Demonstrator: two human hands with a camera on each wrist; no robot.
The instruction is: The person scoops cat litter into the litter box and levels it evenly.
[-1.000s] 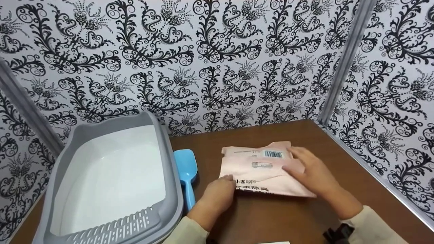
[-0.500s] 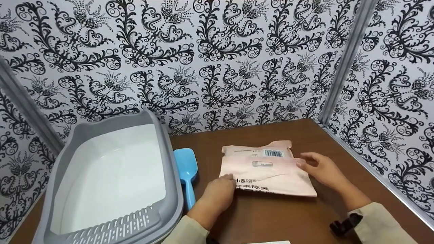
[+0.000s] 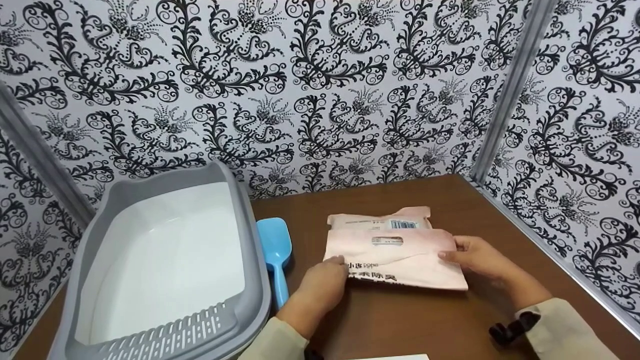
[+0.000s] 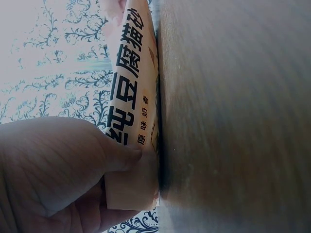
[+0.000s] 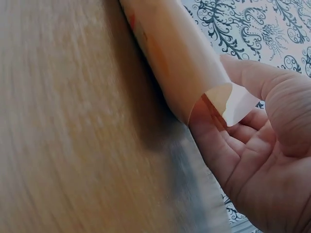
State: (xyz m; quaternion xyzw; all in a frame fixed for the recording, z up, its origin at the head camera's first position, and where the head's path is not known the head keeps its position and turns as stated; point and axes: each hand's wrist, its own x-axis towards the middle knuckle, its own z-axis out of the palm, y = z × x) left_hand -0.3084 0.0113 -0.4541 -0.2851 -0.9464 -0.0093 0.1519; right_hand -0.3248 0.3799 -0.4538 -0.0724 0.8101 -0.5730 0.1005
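A pink cat litter bag [image 3: 400, 260] with dark printed lettering lies folded over on the brown table [image 3: 380, 325], its barcode showing on the part behind the fold. At its left end my left hand [image 3: 324, 282] grips the bag. In the left wrist view the left thumb presses the printed face while the other fingers go behind the bag. My right hand [image 3: 482, 257] holds the folded right end. The right wrist view shows that end [image 5: 184, 58] rolled into a hollow curve, with the thumb on the outer side and fingers at the opening.
Left of the bag lies a blue litter scoop [image 3: 275, 245], handle toward me. Beside it stands a grey litter box [image 3: 250, 255] with a white inside and a slotted front step. Patterned walls [image 3: 320, 100] close off the back and sides. A white edge [image 3: 395, 357] shows at the bottom.
My right hand has drawn back from the bag's upper right, moved down to its right end and taken hold there. The left hand and the bag stay nearly in place.
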